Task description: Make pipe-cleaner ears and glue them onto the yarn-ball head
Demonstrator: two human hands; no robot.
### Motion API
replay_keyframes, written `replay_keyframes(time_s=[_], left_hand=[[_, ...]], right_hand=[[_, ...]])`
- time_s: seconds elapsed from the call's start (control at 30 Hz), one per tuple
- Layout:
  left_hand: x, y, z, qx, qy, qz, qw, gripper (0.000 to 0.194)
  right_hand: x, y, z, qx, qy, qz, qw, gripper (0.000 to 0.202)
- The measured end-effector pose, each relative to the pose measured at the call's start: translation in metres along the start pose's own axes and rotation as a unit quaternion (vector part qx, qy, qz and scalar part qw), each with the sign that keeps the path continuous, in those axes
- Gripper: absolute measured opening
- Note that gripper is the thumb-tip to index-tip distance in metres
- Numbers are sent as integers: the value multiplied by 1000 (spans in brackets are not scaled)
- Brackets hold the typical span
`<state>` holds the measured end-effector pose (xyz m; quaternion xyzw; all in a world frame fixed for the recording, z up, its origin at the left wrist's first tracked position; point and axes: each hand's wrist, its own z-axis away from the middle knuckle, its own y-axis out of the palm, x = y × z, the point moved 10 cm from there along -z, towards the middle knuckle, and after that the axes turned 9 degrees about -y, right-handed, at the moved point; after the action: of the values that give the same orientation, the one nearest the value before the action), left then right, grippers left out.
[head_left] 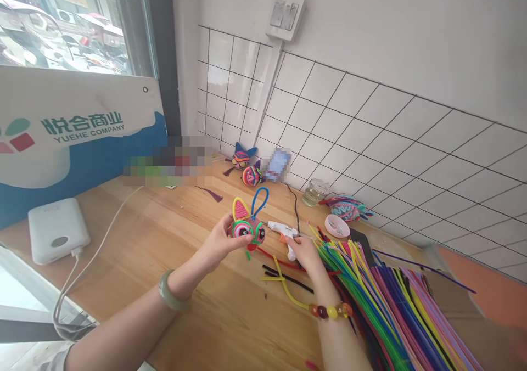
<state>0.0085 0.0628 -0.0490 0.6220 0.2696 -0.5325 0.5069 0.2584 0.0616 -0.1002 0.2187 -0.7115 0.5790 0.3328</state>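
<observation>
My left hand (221,239) grips a small pipe-cleaner animal head (249,229) between thumb and fingers. Round black-and-white eyes, a pink ear edged in yellow and a blue loop on top show on it. Just to its right, a white glue gun (284,230) with an orange trigger points its nozzle at the head, a small gap apart. My right hand (305,252) is closed round the gun's handle, with some fingers hidden. Loose yellow pipe cleaners (283,279) and black ones lie on the wooden table (230,310) below.
A thick bundle of coloured pipe cleaners (395,305) covers the right side. Behind stand finished pipe-cleaner heads (252,174), a phone (277,164), a glass jar (315,192) and a pink dish (336,226). A white power bank (58,231) with a cable lies left.
</observation>
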Motion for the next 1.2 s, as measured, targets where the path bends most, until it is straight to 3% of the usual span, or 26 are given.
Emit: replay_keyframes(time_s=[0.23,0.37,0.43,0.5,0.67,0.8,0.97,1.2], left_hand=[[-2,0,1,-9,1,-14,1000,49],[1,1,1,-3,-6,-9,1000,51],[3,2,0,5,-10,-5,1000,49],[5,5,0,17,-17,1,1000,47],[6,14,2,52,-24,5,998,47],[5,11,3,34,-15,-27,999,52],[8,11,1,27,-15,-73,997,53],[17,13,-1,38,-39,-106,993,55]], right_hand=[[12,-22,11,-78,-5,-119,990,37],[36,-36,31,-116,-23,-203,972,39],[51,-40,42,-124,-43,-298,945,36],[66,-45,52,-122,-63,-326,936,32],[104,-55,68,-98,-140,-213,962,30],[115,-54,76,-78,-189,-66,977,25],[117,-49,80,-81,-240,10,967,24],[140,-48,84,-77,-303,87,946,21]])
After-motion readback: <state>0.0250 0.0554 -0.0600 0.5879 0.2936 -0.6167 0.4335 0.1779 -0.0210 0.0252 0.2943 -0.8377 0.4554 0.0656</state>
